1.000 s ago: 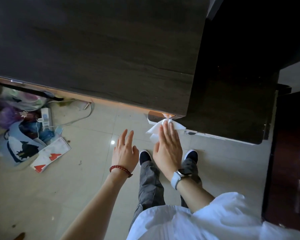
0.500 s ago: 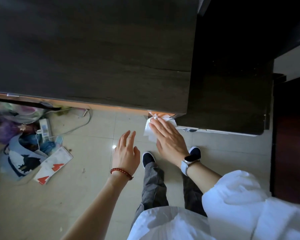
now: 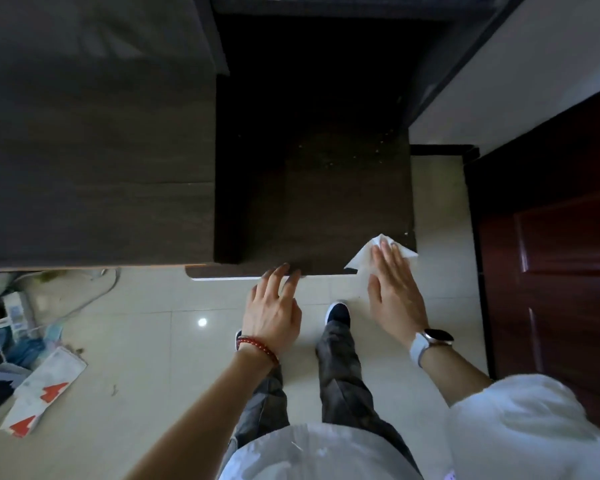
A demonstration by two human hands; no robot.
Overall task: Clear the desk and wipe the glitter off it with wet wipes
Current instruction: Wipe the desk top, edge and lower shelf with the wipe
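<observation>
The wiping step is in hand: a wipe is pressed flat under the spread right hand at the desk front-right corner. The left hand (fingers relaxed) touches the front edge. Specks, perhaps glitter, further back call for a longer stroke.

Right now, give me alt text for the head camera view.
Seen from above, a right hand presses a white wet wipe flat on the near right corner of a dark desk, where pale specks show. The left hand rests its fingertips on the desk's front edge; clutter lies on the tiled floor.
</observation>
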